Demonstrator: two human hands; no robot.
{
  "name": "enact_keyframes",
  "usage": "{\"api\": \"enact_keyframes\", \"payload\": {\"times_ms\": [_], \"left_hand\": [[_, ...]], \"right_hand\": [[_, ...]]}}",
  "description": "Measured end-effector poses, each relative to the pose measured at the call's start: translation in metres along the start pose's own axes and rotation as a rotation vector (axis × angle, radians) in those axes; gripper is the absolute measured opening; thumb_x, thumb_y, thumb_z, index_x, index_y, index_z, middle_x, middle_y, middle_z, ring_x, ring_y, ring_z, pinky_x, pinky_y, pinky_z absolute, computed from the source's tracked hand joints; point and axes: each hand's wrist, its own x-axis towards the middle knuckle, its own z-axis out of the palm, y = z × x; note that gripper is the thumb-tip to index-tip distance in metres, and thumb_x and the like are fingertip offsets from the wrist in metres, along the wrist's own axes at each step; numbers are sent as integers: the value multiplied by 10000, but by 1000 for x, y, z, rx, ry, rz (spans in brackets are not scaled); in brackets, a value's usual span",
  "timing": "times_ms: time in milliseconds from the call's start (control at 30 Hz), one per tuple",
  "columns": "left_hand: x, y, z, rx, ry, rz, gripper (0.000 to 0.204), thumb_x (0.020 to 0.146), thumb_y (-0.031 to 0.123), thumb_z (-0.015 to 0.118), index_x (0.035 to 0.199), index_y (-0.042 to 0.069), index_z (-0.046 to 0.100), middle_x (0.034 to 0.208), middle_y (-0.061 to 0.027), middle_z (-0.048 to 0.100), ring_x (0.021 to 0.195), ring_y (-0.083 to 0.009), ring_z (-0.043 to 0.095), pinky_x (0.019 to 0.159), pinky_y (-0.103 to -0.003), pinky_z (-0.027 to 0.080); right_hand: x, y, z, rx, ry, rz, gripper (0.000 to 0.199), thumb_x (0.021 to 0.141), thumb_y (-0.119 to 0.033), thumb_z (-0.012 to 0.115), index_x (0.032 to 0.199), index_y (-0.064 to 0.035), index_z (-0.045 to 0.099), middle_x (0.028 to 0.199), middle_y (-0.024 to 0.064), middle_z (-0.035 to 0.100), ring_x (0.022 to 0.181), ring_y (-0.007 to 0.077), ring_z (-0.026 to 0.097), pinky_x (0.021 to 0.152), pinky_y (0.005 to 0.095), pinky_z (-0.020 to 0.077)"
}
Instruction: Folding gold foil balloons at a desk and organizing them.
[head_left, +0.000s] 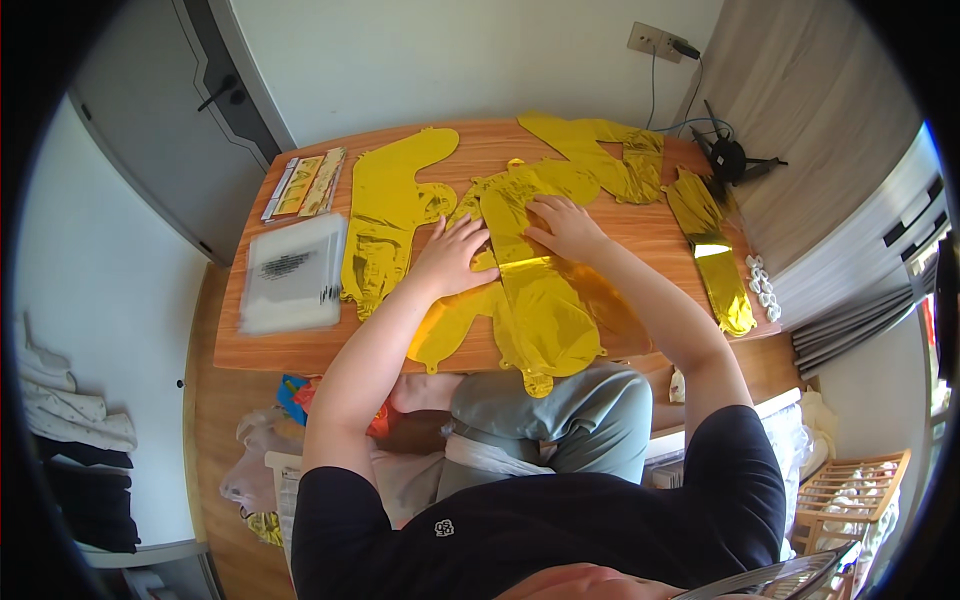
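My left hand (455, 258) lies on flat gold foil balloons near the middle of the table, fingers spread and holding nothing. On the upper part of the central gold foil balloon (548, 325) rests my right hand (568, 230), also flat with its fingers apart. This balloon is uninflated, creased across its middle, and overlaps another gold foil piece (440, 335) beneath it; its lower end hangs over the near table edge. Another flat gold foil balloon (385, 200) lies to the left. A gold foil balloon (630, 165) sits at the far right, and a narrower folded one (712, 265) at the right.
The wooden table (290, 350) holds a stack of clear plastic bags (285, 300) and printed packets (305, 185) at left. Small white rolls (762, 290) line its right edge. Behind them stands a black device (730, 157) with cables running to a wall socket (655, 42).
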Motion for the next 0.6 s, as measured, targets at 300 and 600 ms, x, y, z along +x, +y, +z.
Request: {"api": "enact_keyframes", "payload": {"times_ms": [300,600], "left_hand": [[2,-2,2,15,-32,-21,740,867,466,687,1456,60,497,1617,-168,367,1549,-322,233,1273,-561,108],[2,-5,3,95,-70,-26,803,886,552,628,1531,124,417,1635,-150,347,1546,-322,249,1273,-554,111]], "right_hand": [[8,-5,11,-34,57,10,603,978,-494,594,1415,-82,541,1507,139,490,1410,351,437,1159,507,357],[13,-3,14,-48,16,12,643,1000,-526,540,1460,-79,494,1547,151,452,1464,353,379,1207,508,298]]}}
